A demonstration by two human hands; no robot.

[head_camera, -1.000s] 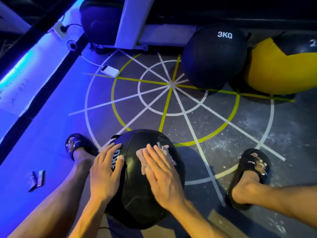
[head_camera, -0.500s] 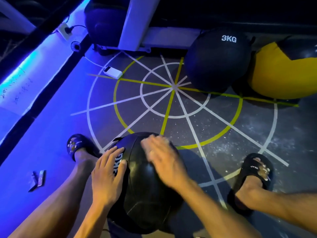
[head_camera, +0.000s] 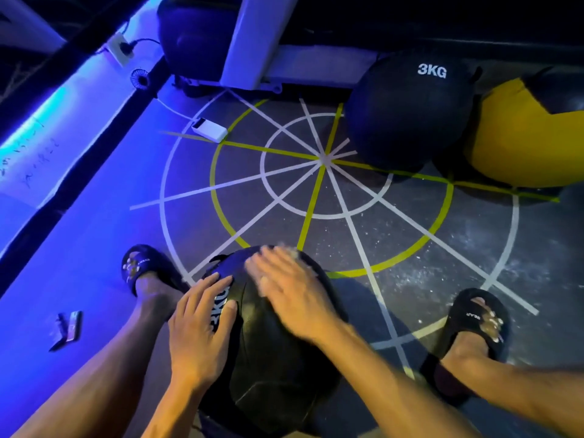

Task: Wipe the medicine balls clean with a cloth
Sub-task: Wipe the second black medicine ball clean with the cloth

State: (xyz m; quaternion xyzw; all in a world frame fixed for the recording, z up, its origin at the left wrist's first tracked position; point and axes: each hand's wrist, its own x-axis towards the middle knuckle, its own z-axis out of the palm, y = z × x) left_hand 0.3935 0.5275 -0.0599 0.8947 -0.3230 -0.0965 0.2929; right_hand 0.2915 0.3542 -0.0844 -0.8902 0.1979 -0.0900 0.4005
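Observation:
A black medicine ball (head_camera: 271,358) sits on the floor between my feet. My left hand (head_camera: 197,327) rests flat on its left side, fingers straight, partly over the white weight lettering. My right hand (head_camera: 290,290) lies flat on the ball's far top, blurred by motion, pressing a pale cloth (head_camera: 295,251) whose edge peeks out past the fingertips. A second black ball marked 3KG (head_camera: 407,112) stands at the back right. Beside it is a yellow and black ball (head_camera: 521,137).
The floor carries a taped target of white and yellow lines (head_camera: 324,161). A white power bank (head_camera: 209,130) with a cable lies at the back left near a white post (head_camera: 252,39). A small dark object (head_camera: 68,327) lies left. My sandalled feet (head_camera: 474,320) flank the ball.
My right hand slid with the cloth from the ball's near top toward its far edge. The left hand stayed in place on the ball's left side.

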